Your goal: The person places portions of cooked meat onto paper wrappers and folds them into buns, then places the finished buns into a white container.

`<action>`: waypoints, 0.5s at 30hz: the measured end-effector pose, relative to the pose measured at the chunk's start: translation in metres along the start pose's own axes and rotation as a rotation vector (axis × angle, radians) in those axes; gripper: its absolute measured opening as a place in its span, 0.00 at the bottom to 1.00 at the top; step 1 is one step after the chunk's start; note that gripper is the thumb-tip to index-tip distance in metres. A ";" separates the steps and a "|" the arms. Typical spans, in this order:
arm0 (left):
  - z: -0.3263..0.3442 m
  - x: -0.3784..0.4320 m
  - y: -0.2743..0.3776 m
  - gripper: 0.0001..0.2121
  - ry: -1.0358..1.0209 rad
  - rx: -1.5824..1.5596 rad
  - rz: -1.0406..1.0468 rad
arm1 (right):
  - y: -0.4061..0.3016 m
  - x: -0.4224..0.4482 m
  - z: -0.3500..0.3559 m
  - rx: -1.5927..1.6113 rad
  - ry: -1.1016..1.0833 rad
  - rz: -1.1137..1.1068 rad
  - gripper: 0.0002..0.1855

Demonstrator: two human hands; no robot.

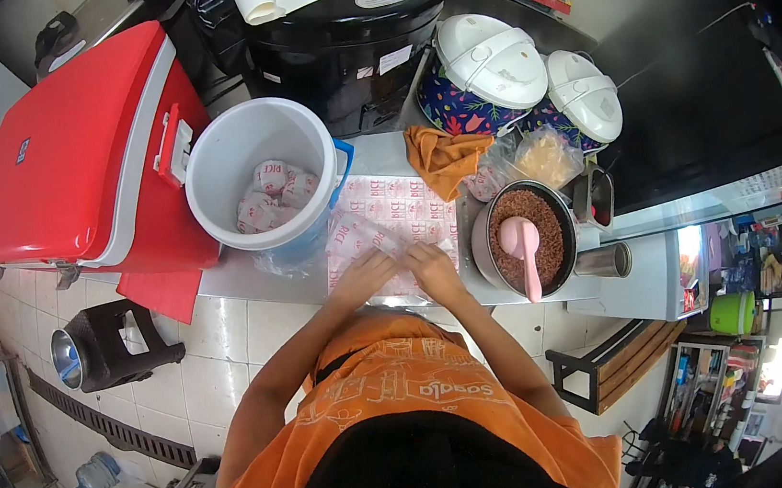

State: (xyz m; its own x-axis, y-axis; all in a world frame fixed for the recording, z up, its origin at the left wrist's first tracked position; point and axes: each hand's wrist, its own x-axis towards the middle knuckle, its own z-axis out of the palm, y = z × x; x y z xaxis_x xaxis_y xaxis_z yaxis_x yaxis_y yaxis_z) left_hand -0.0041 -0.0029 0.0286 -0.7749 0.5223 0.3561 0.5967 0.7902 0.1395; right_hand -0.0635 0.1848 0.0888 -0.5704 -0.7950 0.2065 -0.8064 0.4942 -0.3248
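My left hand [369, 274] and my right hand [431, 268] are close together over a spread of printed wrapping paper [396, 196] on the metal counter. Between them, the fingertips pinch the near edge of a raised, partly folded wrapping sheet [355, 235]. Whether anything lies inside its fold cannot be seen. To the left stands a white bucket [221, 148] holding several paper-wrapped packets [277, 195]. On the right is a pot [483, 255] of reddish-brown cooked rice [527, 203], with a pink scoop [522, 240] resting in it.
A red cooler box [73, 150] borders the bucket. Behind are a large black lidded cooker [340, 47] and two patterned containers with white lids [490, 63]. An orange cloth [446, 158], plastic bag [549, 157] and steel cup [603, 261] surround the pot. A dark stool [127, 343] stands lower left.
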 end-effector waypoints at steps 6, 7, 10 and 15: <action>-0.011 0.005 -0.002 0.17 0.119 -0.049 0.015 | -0.006 -0.023 0.024 -0.048 0.004 0.041 0.12; -0.009 0.004 -0.006 0.17 0.088 -0.052 -0.021 | -0.008 -0.025 0.026 -0.052 -0.020 0.053 0.12; -0.011 -0.005 -0.015 0.18 0.023 -0.119 -0.152 | -0.012 -0.033 0.022 0.009 0.031 0.063 0.18; -0.009 -0.008 -0.025 0.20 -0.066 -0.454 -0.581 | 0.009 -0.047 0.036 0.352 0.195 0.551 0.23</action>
State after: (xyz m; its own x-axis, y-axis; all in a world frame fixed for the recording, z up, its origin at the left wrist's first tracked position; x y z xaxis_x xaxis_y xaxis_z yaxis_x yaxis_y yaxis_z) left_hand -0.0112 -0.0295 0.0306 -0.9945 0.0901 0.0538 0.1031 0.7421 0.6624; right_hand -0.0380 0.2138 0.0431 -0.9274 -0.3659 0.0774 -0.3107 0.6386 -0.7040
